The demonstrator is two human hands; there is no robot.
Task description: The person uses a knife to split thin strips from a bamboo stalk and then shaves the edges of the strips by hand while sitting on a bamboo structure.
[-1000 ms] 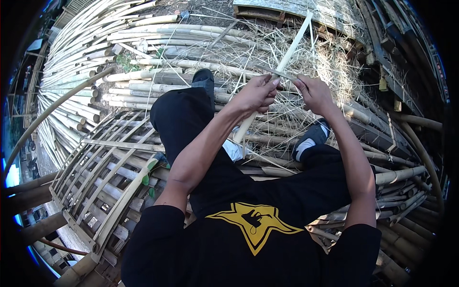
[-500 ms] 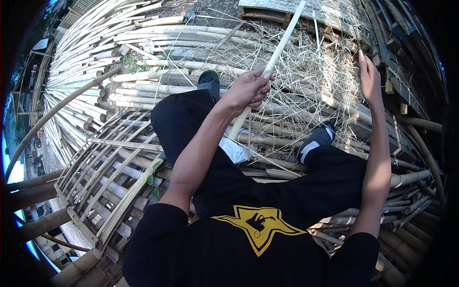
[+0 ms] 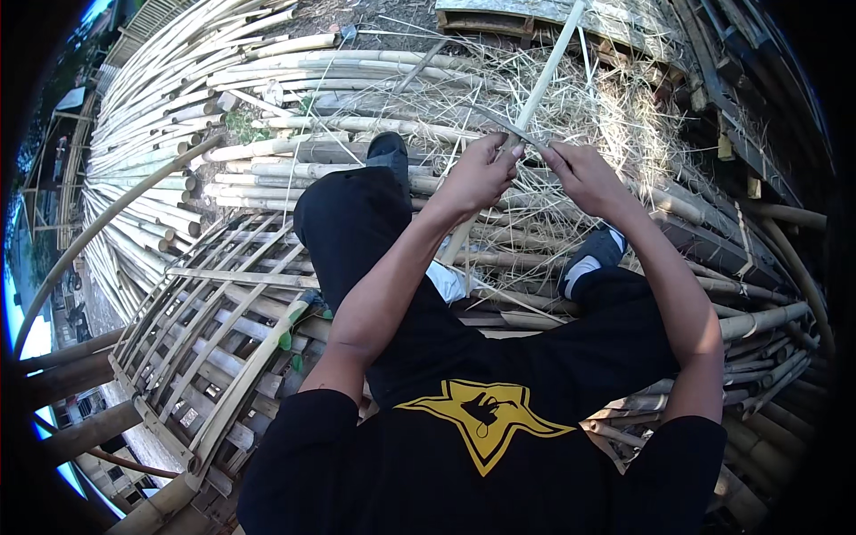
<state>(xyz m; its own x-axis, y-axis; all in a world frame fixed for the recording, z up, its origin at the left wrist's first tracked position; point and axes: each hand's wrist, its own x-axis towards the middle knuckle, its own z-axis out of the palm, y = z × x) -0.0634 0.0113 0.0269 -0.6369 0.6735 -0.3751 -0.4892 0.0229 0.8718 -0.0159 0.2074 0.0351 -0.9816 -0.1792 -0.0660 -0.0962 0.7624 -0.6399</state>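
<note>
A long pale bamboo strip [image 3: 551, 67] slants from between my legs up toward the far side. My left hand [image 3: 483, 174] is closed round its middle, thumb near the top. My right hand [image 3: 584, 174] is closed on a knife just to the right of it. The knife's thin dark blade [image 3: 499, 119] lies across the strip, right beyond my left fingers, its tip pointing left. The knife's handle is hidden inside my right fist. The strip's lower end passes below my left hand toward a white cloth-like patch [image 3: 448, 282] by my left leg.
Thin shavings [image 3: 606, 116] cover the ground ahead. Bamboo poles [image 3: 294, 76] lie in stacks to the left and ahead. A woven bamboo lattice [image 3: 218, 330] sits at my left. Wooden pallet boards [image 3: 499, 16] stand at the far side, with more poles [image 3: 767, 321] at right.
My right hand has swung in from the far right to beside my left hand, bringing the knife blade across the bamboo strip. The left hand keeps its hold, shifted slightly.
</note>
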